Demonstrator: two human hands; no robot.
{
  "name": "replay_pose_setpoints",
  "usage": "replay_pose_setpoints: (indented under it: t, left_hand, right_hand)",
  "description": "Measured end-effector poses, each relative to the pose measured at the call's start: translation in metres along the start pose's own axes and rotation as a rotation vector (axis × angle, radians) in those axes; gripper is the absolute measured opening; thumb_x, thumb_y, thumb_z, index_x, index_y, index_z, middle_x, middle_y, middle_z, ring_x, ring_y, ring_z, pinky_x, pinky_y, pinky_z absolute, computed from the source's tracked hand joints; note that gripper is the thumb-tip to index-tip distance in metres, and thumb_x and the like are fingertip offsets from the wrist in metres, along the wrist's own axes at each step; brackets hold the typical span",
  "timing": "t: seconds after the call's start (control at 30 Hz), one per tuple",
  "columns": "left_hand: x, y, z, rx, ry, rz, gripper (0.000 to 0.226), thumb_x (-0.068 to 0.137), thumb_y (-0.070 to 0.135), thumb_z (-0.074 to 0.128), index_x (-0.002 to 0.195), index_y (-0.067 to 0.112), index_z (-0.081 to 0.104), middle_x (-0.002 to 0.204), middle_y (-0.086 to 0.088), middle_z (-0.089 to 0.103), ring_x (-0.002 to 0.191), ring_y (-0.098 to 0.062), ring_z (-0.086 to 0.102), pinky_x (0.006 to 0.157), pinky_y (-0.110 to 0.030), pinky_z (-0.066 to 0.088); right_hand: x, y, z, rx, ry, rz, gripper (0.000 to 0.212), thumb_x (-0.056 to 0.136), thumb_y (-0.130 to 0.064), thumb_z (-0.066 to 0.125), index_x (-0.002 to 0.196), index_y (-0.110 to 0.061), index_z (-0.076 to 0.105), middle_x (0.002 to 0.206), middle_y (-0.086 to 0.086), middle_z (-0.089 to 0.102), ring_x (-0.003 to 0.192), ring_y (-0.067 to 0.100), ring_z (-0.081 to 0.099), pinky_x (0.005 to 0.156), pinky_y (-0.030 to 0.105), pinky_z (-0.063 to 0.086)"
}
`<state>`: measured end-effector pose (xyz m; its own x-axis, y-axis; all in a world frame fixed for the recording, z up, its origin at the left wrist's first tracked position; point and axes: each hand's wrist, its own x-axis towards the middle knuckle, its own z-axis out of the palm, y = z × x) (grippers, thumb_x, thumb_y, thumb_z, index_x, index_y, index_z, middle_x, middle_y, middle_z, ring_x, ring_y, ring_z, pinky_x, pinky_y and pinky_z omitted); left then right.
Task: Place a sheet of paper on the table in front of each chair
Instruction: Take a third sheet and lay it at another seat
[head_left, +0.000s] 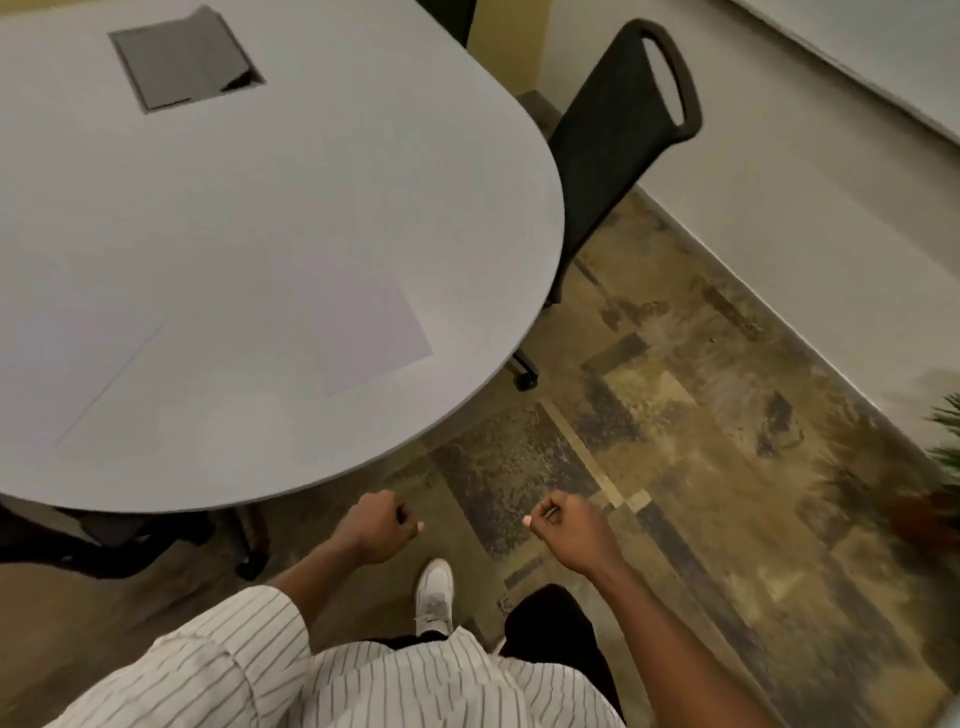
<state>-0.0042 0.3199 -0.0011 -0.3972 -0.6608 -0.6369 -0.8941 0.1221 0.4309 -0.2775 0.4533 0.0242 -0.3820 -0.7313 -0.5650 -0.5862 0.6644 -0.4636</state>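
Observation:
A rounded grey table (291, 171) fills the upper left of the head view. Two white sheets lie on it: one sheet of paper (358, 327) near the right front edge, another sheet (88, 374) at the left. A black chair (618, 135) stands at the table's right end. A second dark chair (104, 540) sits tucked under the front left edge. My left hand (382, 527) and my right hand (569, 527) hang below the table edge over the carpet, both curled into fists. Neither hand holds any paper.
A grey cover panel (182, 62) is set into the tabletop at the back. Patterned brown carpet (701, 415) runs to a pale wall (805, 182) on the right. A green plant (943, 457) stands at the right edge. My white shoe (434, 592) is on the floor.

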Motion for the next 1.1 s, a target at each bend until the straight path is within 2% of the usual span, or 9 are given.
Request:
replay_pose_setpoints:
  t: [0.13, 0.23, 0.4, 0.47, 0.6, 0.7, 0.87, 1.1]
  left_hand:
    - [0.023, 0.002, -0.015, -0.031, 0.027, -0.073, 0.034, 0.093, 0.045, 0.075, 0.073, 0.020, 0.064, 0.079, -0.002, 0.076, 0.076, -0.022, 0.075, 0.076, -0.042, 0.062]
    - [0.042, 0.009, -0.021, -0.084, 0.062, -0.133, 0.032, 0.094, 0.043, 0.076, 0.073, 0.022, 0.063, 0.081, -0.003, 0.077, 0.077, -0.022, 0.075, 0.075, -0.040, 0.061]
    - [0.071, 0.036, -0.030, -0.214, 0.158, -0.240, 0.026, 0.097, 0.038, 0.076, 0.081, 0.018, 0.069, 0.083, -0.003, 0.076, 0.076, -0.017, 0.072, 0.069, -0.029, 0.053]
    - [0.079, 0.049, -0.032, -0.281, 0.188, -0.292, 0.026, 0.097, 0.037, 0.076, 0.079, 0.021, 0.068, 0.080, 0.000, 0.074, 0.074, -0.014, 0.069, 0.066, -0.025, 0.050]
    - [0.096, 0.079, -0.041, -0.403, 0.258, -0.370, 0.022, 0.098, 0.039, 0.075, 0.085, 0.021, 0.071, 0.082, 0.001, 0.075, 0.078, -0.015, 0.074, 0.075, -0.032, 0.061]
    - [0.109, 0.100, -0.047, -0.450, 0.331, -0.421, 0.019, 0.098, 0.037, 0.075, 0.087, 0.023, 0.071, 0.084, 0.006, 0.073, 0.078, -0.011, 0.070, 0.067, -0.023, 0.051]
    - [0.127, 0.111, -0.060, -0.498, 0.375, -0.482, 0.021, 0.098, 0.039, 0.076, 0.091, 0.019, 0.075, 0.087, 0.004, 0.075, 0.084, -0.016, 0.071, 0.079, -0.033, 0.058]
    - [0.140, 0.085, -0.095, -0.602, 0.397, -0.541, 0.022, 0.098, 0.041, 0.074, 0.093, 0.019, 0.073, 0.087, 0.003, 0.079, 0.082, -0.017, 0.075, 0.085, -0.042, 0.065]
  right_hand:
    - [0.051, -0.022, -0.026, -0.002, -0.024, -0.053, 0.022, 0.095, -0.045, 0.076, 0.088, -0.025, 0.070, 0.081, -0.008, 0.072, 0.078, 0.011, 0.068, 0.069, 0.034, 0.055]
    - [0.091, -0.031, -0.045, -0.028, -0.070, -0.083, 0.019, 0.096, -0.044, 0.076, 0.090, -0.026, 0.071, 0.083, -0.009, 0.073, 0.080, 0.010, 0.069, 0.065, 0.029, 0.052]
    - [0.158, -0.041, -0.075, -0.095, -0.165, -0.182, 0.017, 0.096, -0.040, 0.077, 0.087, -0.029, 0.068, 0.080, -0.010, 0.071, 0.077, 0.008, 0.068, 0.063, 0.026, 0.048]
    - [0.183, -0.046, -0.088, -0.155, -0.208, -0.232, 0.017, 0.095, -0.042, 0.077, 0.087, -0.030, 0.069, 0.080, -0.010, 0.071, 0.077, 0.008, 0.068, 0.065, 0.029, 0.052]
    - [0.229, -0.064, -0.116, -0.263, -0.294, -0.343, 0.019, 0.094, -0.046, 0.077, 0.095, -0.028, 0.073, 0.090, -0.011, 0.072, 0.085, 0.009, 0.068, 0.071, 0.030, 0.054]
    - [0.262, -0.082, -0.133, -0.324, -0.327, -0.425, 0.020, 0.093, -0.047, 0.077, 0.097, -0.028, 0.075, 0.093, -0.012, 0.073, 0.089, 0.009, 0.069, 0.074, 0.030, 0.055]
    - [0.304, -0.121, -0.141, -0.337, -0.371, -0.490, 0.021, 0.094, -0.046, 0.076, 0.100, -0.026, 0.074, 0.102, -0.006, 0.077, 0.093, 0.014, 0.071, 0.078, 0.034, 0.058]
    - [0.328, -0.180, -0.118, -0.296, -0.395, -0.478, 0.019, 0.092, -0.045, 0.077, 0.098, -0.027, 0.074, 0.097, -0.004, 0.078, 0.089, 0.017, 0.073, 0.082, 0.036, 0.059]
